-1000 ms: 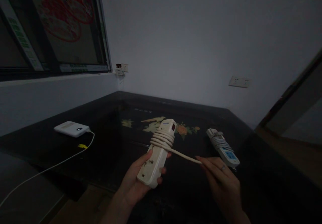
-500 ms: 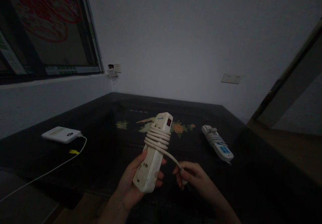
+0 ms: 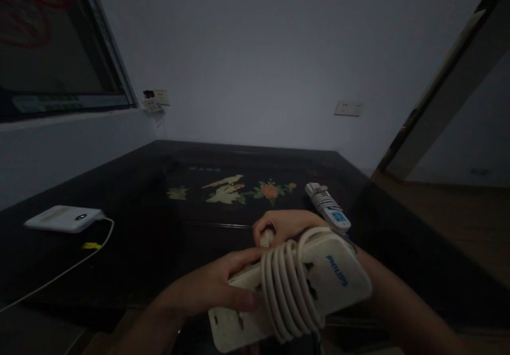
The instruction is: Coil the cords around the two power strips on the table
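Note:
A white power strip (image 3: 338, 275) marked PHILIPS lies slanted close to the camera, its own pale cord (image 3: 289, 291) wound round it in several turns. My left hand (image 3: 215, 283) grips the strip's left end, thumb on the socket face. Behind the strip, my right hand (image 3: 285, 225) is closed on the light-coloured cord end (image 3: 266, 237), most of which is hidden by the fingers. That forearm passes behind the strip's far end. Whether the plug is inside the right fist I cannot tell.
On the dark table (image 3: 139, 185) a second power strip (image 3: 329, 206) with wound cord lies at right, near my right forearm. At left sit a white power bank (image 3: 64, 218) with a cable and a yellow scrap (image 3: 91, 246). A wall socket (image 3: 348, 108) is behind.
The strip has turned from nearly upright to slanting right and come nearer the camera. My right hand has moved up behind it with the cord end. The view has shifted.

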Demonstrator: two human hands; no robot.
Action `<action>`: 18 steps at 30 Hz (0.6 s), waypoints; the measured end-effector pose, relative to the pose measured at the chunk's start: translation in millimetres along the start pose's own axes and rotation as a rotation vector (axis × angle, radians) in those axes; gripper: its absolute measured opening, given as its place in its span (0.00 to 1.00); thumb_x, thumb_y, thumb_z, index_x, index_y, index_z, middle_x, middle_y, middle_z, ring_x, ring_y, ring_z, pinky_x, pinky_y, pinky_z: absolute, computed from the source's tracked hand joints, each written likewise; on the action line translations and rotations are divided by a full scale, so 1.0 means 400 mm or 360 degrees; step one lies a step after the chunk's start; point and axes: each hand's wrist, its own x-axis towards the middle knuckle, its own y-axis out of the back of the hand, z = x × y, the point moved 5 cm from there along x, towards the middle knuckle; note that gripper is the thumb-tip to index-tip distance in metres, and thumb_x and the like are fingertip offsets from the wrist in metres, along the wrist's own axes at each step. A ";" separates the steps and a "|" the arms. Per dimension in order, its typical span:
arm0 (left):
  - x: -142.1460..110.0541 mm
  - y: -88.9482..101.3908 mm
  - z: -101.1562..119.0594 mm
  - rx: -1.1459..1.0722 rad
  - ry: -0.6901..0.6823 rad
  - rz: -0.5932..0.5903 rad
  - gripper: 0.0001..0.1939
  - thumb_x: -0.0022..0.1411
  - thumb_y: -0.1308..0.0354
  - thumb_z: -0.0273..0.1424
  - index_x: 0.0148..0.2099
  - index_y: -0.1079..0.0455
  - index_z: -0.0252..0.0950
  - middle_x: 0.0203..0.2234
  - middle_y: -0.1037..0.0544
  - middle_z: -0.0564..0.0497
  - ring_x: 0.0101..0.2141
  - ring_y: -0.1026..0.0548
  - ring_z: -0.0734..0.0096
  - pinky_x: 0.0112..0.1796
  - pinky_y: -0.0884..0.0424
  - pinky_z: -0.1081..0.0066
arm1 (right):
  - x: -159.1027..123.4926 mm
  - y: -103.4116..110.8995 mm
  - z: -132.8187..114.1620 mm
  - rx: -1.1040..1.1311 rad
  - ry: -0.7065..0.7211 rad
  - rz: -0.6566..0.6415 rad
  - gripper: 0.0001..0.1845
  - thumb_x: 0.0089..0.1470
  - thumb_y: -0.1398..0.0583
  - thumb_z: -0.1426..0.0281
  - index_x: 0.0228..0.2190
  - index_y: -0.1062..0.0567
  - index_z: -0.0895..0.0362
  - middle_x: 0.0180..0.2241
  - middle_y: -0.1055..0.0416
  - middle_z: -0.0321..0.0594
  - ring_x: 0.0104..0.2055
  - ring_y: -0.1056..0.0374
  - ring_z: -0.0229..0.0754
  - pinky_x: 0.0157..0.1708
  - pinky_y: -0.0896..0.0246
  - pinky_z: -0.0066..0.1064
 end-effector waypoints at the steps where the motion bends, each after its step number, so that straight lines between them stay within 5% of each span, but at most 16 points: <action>1: 0.005 0.004 -0.002 0.0107 0.0029 0.0005 0.29 0.45 0.32 0.30 0.52 0.31 0.37 0.38 0.22 0.45 0.34 0.23 0.62 0.30 0.29 0.72 | 0.012 0.011 -0.012 -0.0120 0.0002 -0.0088 0.12 0.40 0.32 0.75 0.31 0.24 0.60 0.27 0.29 0.30 0.30 0.35 0.32 0.32 0.39 0.23; 3: 0.016 0.015 -0.014 0.0219 0.0091 0.0035 0.27 0.48 0.34 0.31 0.52 0.34 0.39 0.36 0.22 0.46 0.29 0.24 0.67 0.27 0.31 0.75 | 0.031 0.030 -0.044 -0.0466 -0.0010 -0.0177 0.13 0.39 0.32 0.77 0.31 0.24 0.60 0.28 0.29 0.30 0.31 0.34 0.33 0.32 0.40 0.23; 9: 0.050 0.069 -0.056 0.0260 0.0109 0.0231 0.22 0.52 0.37 0.36 0.47 0.36 0.35 0.33 0.24 0.45 0.24 0.25 0.69 0.23 0.31 0.74 | 0.047 0.053 -0.187 -0.1699 0.0037 0.0102 0.07 0.46 0.36 0.78 0.31 0.23 0.59 0.36 0.27 0.41 0.36 0.35 0.39 0.29 0.46 0.28; 14: 0.068 0.088 -0.037 0.0233 -0.0137 0.0324 0.29 0.48 0.33 0.29 0.54 0.34 0.32 0.41 0.24 0.41 0.35 0.23 0.61 0.33 0.28 0.69 | 0.056 0.002 -0.254 -0.2139 0.0259 0.0087 0.06 0.55 0.40 0.76 0.34 0.22 0.58 0.41 0.27 0.44 0.44 0.36 0.44 0.33 0.45 0.32; 18: 0.068 0.100 -0.030 0.0199 -0.0306 0.0453 0.23 0.41 0.32 0.22 0.44 0.25 0.32 0.37 0.21 0.42 0.40 0.24 0.55 0.34 0.28 0.70 | 0.064 -0.048 -0.278 -0.2263 0.0410 0.0104 0.06 0.56 0.40 0.75 0.31 0.22 0.56 0.44 0.28 0.42 0.44 0.34 0.44 0.35 0.43 0.34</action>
